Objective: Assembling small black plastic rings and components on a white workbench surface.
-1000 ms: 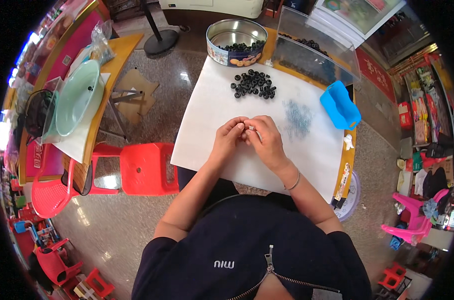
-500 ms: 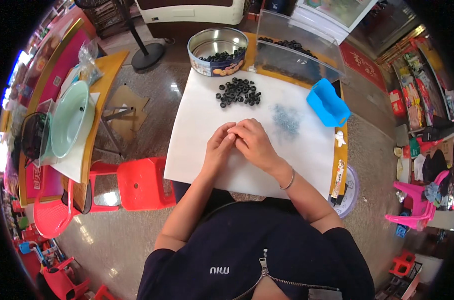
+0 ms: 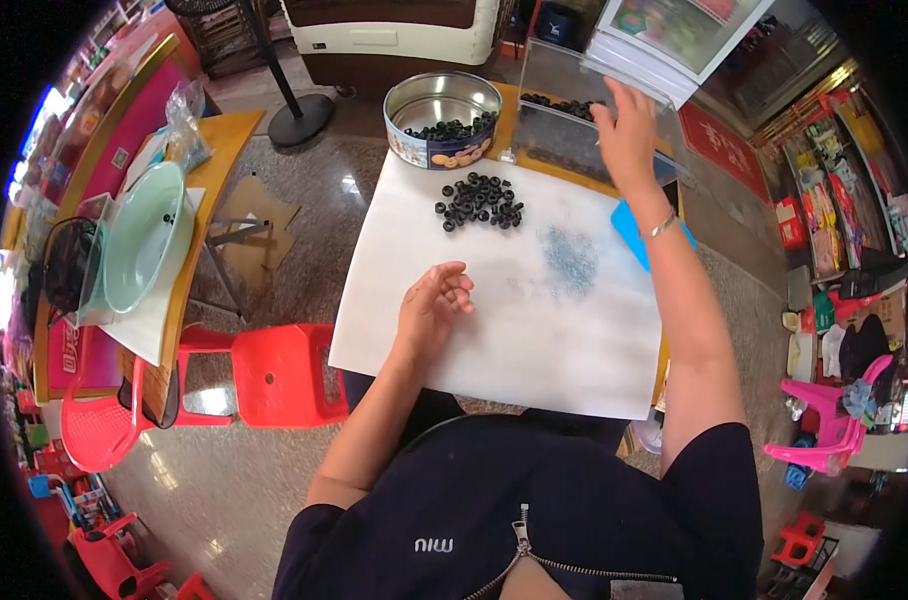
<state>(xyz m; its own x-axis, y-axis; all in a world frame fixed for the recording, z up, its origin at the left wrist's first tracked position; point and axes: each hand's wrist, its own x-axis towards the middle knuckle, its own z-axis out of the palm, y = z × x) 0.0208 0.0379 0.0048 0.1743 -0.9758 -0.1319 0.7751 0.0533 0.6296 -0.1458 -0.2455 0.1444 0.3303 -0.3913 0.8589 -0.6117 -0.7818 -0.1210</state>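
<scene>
My right hand (image 3: 629, 135) is raised over the clear plastic box (image 3: 559, 152) at the far right, its fingers apart and nothing seen in them. Black ring-shaped pieces (image 3: 564, 104) lie inside that box. Above the white sheet (image 3: 554, 350), my left hand (image 3: 434, 308) hovers with loosely bent fingers, and nothing shows in it. Beyond it sits a pile of small black rings (image 3: 479, 203). Right of the pile, tiny bluish bits (image 3: 571, 262) are scattered on the sheet. My right forearm partly covers a blue plastic container (image 3: 629, 232).
A round metal tin (image 3: 404, 148) with more black pieces stands behind the pile. To the left, a side table holds a pale green basin (image 3: 144, 245); a red stool (image 3: 274, 375) stands nearer. A black stand base (image 3: 299, 120) is on the floor.
My hands have parted. The right one has gone far and right to the clear box, its forearm now over the blue container; the left one stays near its place, fingers loosened.
</scene>
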